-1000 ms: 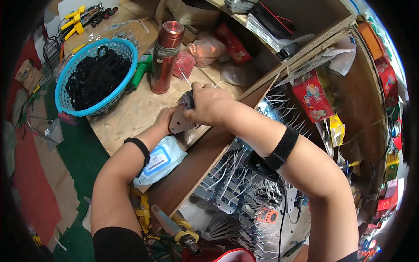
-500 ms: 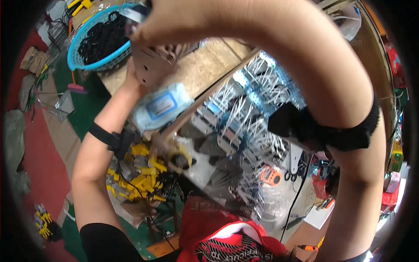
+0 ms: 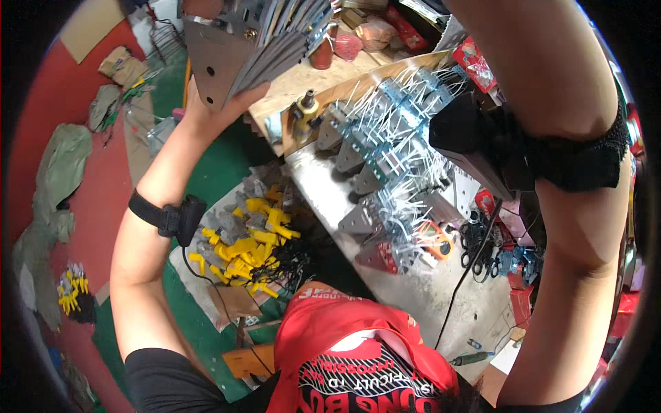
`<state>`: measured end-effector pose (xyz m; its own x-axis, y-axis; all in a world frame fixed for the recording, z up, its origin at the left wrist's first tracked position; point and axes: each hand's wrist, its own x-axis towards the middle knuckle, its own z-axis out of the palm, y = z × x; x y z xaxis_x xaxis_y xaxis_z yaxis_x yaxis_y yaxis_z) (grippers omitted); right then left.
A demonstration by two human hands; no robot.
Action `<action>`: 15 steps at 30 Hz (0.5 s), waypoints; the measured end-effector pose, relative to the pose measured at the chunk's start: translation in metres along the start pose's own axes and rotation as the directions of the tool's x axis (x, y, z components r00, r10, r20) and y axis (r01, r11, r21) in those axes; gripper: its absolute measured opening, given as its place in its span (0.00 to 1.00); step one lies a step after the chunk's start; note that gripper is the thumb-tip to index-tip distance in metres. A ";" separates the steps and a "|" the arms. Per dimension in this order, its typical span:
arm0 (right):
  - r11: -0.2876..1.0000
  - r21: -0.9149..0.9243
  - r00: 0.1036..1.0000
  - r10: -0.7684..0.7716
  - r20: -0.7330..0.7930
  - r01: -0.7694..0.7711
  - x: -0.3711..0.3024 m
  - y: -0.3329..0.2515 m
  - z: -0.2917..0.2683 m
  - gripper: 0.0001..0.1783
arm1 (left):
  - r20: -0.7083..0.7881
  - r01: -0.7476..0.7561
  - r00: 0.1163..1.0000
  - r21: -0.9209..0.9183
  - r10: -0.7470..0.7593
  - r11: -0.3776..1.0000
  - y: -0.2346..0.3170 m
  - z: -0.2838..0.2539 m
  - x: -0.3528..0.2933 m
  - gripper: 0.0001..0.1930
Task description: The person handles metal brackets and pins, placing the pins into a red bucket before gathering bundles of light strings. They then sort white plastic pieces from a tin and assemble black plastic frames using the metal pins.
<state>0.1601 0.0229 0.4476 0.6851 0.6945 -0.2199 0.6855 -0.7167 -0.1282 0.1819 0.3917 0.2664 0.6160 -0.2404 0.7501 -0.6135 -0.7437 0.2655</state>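
Overhead, the left hand (image 3: 206,103) grips a fanned stack of grey perforated metal plates (image 3: 255,41) above the wooden counter (image 3: 310,76); right hand out of view, fingers untellable; finished wired brackets (image 3: 385,158) lie piled below

Matt grey metal plates (image 3: 237,48) above a bare wooden benchtop (image 3: 303,76).

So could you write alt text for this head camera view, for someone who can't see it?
Seen from above, a person's left hand holds up a fanned stack of grey metal plates near the camera. Below lie a metal workbench piled with zip-tied brackets and yellow parts on the floor.
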 end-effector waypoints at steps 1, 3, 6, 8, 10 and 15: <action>1.000 0.002 1.000 -0.013 -0.002 0.013 -0.011 -0.014 0.004 0.21 | 0.002 0.033 0.999 0.010 -0.033 0.999 0.018 -0.010 -0.011 0.19; 0.998 0.005 0.998 -0.055 -0.012 0.055 -0.028 -0.043 0.011 0.20 | 0.003 -0.003 1.000 0.047 0.003 0.999 0.050 -0.032 -0.038 0.19; 0.992 0.006 0.992 -0.125 -0.002 0.125 -0.058 -0.104 0.032 0.19 | -0.100 0.129 0.987 0.004 -0.128 0.992 0.089 -0.048 -0.096 0.16; 0.998 -0.010 0.998 -0.061 0.000 0.061 0.051 -0.188 -0.002 0.19 | -0.021 0.138 0.990 0.036 -0.137 0.990 0.130 -0.024 -0.091 0.15; 0.985 -0.023 0.985 -0.171 -0.039 0.170 0.051 -0.208 0.010 0.22 | 0.037 0.235 0.969 0.172 -0.244 0.957 0.145 -0.041 -0.127 0.14; 0.980 -0.040 0.981 -0.195 -0.011 0.195 0.043 -0.195 0.047 0.29 | 0.043 0.491 0.867 -0.251 -0.497 0.834 0.153 -0.004 -0.171 0.15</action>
<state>0.0448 0.1897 0.4179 0.5408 0.8217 -0.1798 0.8149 -0.5648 -0.1301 -0.0192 0.3216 0.1805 0.8599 0.1348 0.4923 -0.3335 -0.5817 0.7419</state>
